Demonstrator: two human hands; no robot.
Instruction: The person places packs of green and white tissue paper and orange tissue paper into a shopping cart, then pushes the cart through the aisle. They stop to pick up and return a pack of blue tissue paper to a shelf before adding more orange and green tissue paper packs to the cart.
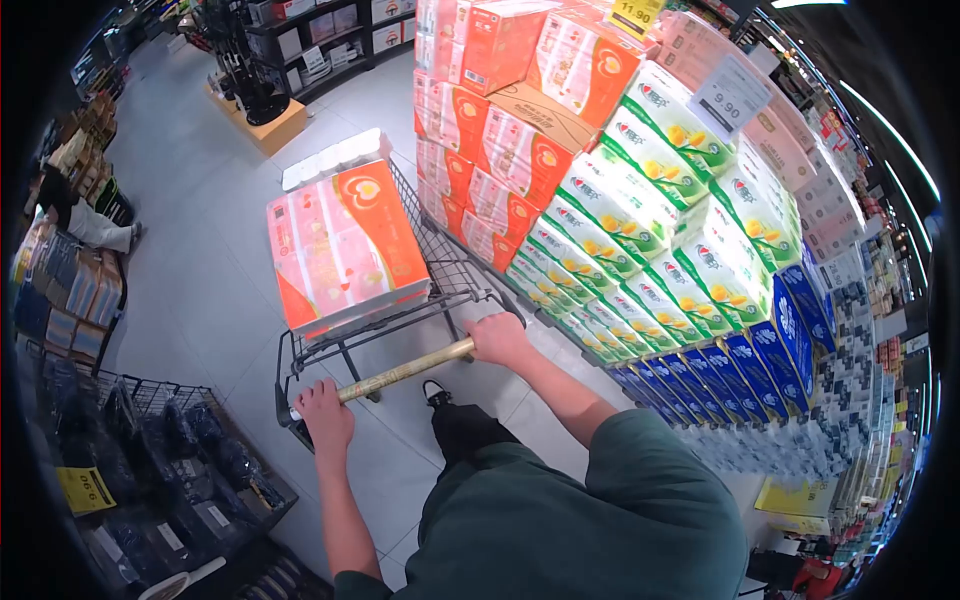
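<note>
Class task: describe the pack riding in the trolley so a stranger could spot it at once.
Find the wire trolley whose handle bar the left hand and right hand grip. On it lies a big orange-and-pink pack. Similar orange packs stand stacked beside it; only this one rides in the trolley.

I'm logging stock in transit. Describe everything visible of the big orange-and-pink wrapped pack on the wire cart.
The orange-and-pink plastic-wrapped pack is a large boxy bundle with a round logo. It lies tilted atop the black wire cart, a white roll pack behind it. The left hand and right hand grip the gold handle, not it.
</note>
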